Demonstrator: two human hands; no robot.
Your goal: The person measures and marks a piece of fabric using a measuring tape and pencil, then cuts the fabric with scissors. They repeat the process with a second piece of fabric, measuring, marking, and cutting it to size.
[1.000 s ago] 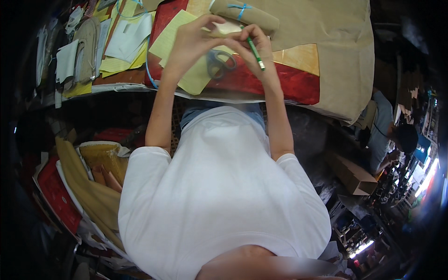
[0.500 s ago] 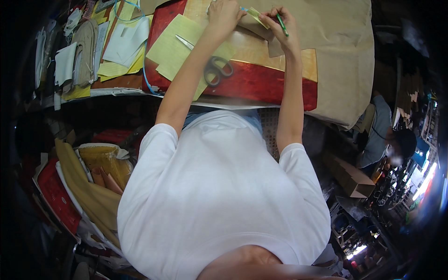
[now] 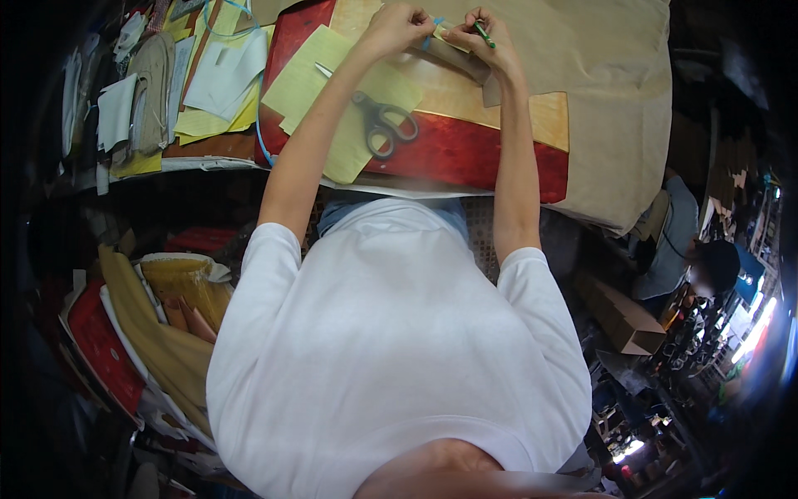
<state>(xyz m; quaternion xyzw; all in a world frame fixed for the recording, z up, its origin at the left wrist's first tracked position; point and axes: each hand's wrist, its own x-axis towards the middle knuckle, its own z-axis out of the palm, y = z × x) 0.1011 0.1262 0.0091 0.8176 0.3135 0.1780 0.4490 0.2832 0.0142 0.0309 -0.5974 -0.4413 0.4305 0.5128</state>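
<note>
Green pencil (image 3: 484, 35) sits in the right hand (image 3: 492, 50), which also pinches a yellow slip (image 3: 439, 34) above the tan roll (image 3: 457, 60). The left hand (image 3: 401, 30) is by the blue tie (image 3: 427, 41); whether it grips anything is hard to see. The left arm (image 3: 303, 158) hides part of the scissors (image 3: 373, 112). Marks on the red packet (image 3: 101, 341) look too tiny to read.

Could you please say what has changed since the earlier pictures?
The left hand and right hand moved farther from the body, the left near the blue tie on the tan roll, the right still holding the green pencil. Scissors stay partly on yellow paper.
</note>
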